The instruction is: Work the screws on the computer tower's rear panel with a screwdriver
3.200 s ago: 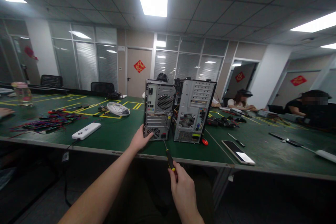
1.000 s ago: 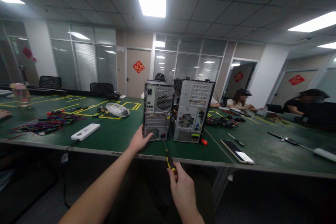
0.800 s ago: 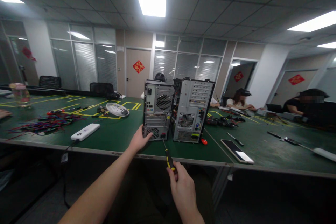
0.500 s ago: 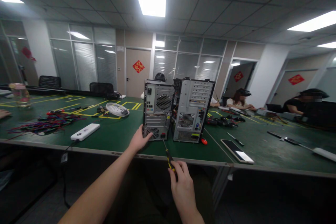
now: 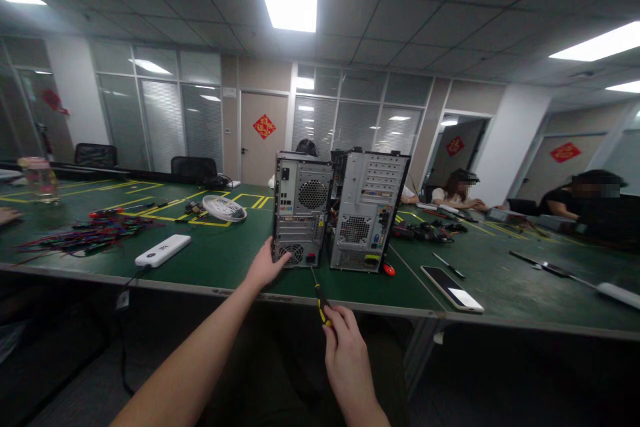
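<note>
Two desktop computer cases stand upright side by side, back panels toward me. My left hand grips the lower left corner of the left computer case, thumb against the fan grille and the other fingers along its side, partly hidden. Between the fingertips of my right hand is the handle of a black and yellow screwdriver. Its shaft points up to the bottom edge of the left case, below the power socket; whether the tip sits in a screw is too small to tell. The right computer case is untouched.
A red-handled tool lies beside the right case. Rightward are a phone and a small thin tool. At left lie a white power bank, a heap of wires and a white round basket. Other people sit at the far right.
My right fingers have shifted slightly around the screwdriver handle, which shows a little more yellow. My left hand and both cases stay where they were.
</note>
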`<action>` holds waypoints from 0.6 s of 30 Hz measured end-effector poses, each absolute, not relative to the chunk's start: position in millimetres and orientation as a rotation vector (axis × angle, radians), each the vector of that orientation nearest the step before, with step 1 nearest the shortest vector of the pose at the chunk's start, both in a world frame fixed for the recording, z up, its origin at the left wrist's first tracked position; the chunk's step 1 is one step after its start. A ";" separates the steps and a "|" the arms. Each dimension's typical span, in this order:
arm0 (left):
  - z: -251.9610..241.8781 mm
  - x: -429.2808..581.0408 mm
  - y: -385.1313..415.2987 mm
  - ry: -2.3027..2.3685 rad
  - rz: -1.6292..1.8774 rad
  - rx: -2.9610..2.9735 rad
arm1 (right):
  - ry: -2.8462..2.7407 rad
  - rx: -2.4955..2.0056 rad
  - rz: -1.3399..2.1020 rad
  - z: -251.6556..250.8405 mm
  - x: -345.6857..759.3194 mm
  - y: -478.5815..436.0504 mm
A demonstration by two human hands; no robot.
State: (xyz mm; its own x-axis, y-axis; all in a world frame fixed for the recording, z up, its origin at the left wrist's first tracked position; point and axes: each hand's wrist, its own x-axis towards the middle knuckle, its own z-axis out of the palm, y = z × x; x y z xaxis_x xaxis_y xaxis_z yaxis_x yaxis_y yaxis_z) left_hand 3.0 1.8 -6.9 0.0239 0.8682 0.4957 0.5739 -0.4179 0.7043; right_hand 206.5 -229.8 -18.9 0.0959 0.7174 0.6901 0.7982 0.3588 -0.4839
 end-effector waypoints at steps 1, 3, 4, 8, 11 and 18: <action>-6.8 2.9 1.8 1.473 1.343 2.004 | -1.636 -1.379 -0.098 -19.2 206.5 -229.8; -6.7 2.5 1.8 1.463 1.339 2.012 | -1.634 -1.380 -0.091 -19.9 206.4 -229.8; -6.7 2.3 1.9 1.461 1.338 2.012 | -1.635 -1.381 -0.093 -20.2 206.5 -229.7; -7.9 2.0 3.1 1.461 1.340 2.005 | -1.640 -1.391 -0.137 -20.3 206.8 -228.8; -9.5 2.4 4.7 1.464 1.351 1.998 | -1.645 -1.390 -0.150 -19.5 206.8 -228.3; -11.6 2.8 6.8 1.467 1.357 1.999 | -1.656 -1.384 -0.139 -19.7 207.5 -229.6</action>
State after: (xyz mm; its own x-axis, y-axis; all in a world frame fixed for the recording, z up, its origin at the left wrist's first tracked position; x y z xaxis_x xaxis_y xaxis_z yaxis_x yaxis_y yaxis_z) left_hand 2.8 6.8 -11.6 0.0250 0.8648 0.5014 0.5669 -0.4254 0.7054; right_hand 207.5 -229.6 -19.7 0.0804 0.7101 0.6995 0.8168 0.3553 -0.4545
